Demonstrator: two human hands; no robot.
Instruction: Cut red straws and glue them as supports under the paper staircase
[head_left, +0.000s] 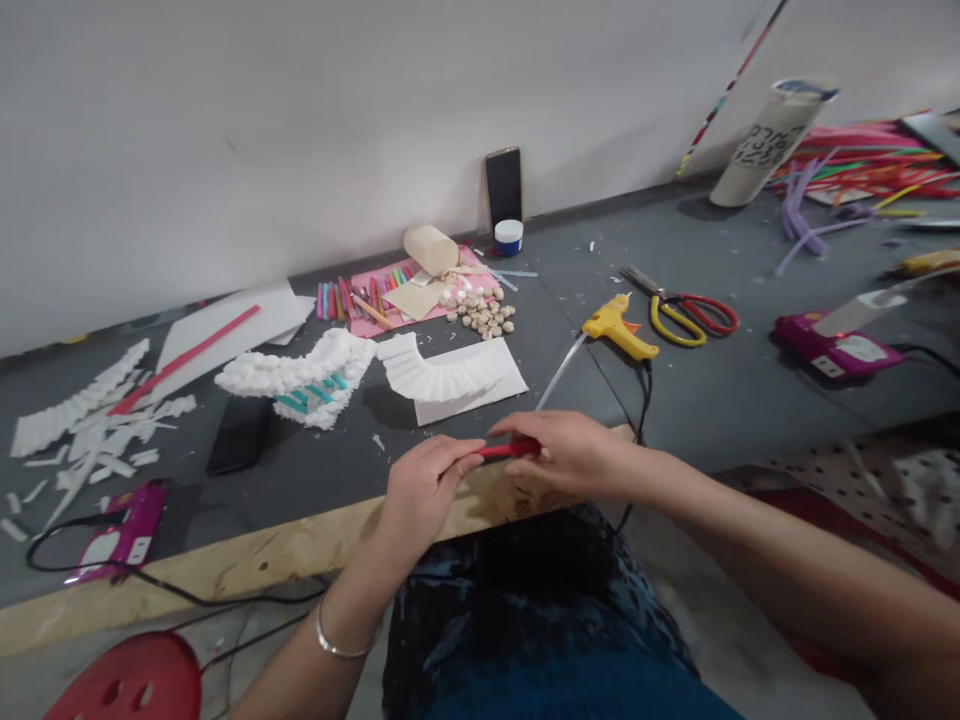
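Both hands meet at the table's near wooden edge (247,560), pinching a short red straw piece (504,451) between them. My left hand (422,492) grips its left end with thumb and fingers closed; a silver bangle circles that wrist. My right hand (566,455) closes over the right end. Just beyond the hands lie a white sheet with pleated paper (450,372) and a white ruffled paper model (300,375) with teal straws under it.
A yellow glue gun (619,330) with black cord and red-and-yellow scissors (686,313) lie right of centre. Pink glue guns sit at left (124,528) and right (832,347). A black phone (238,435), paper scraps, wooden beads (484,312), crayons and coloured straws (862,160) cover the grey table.
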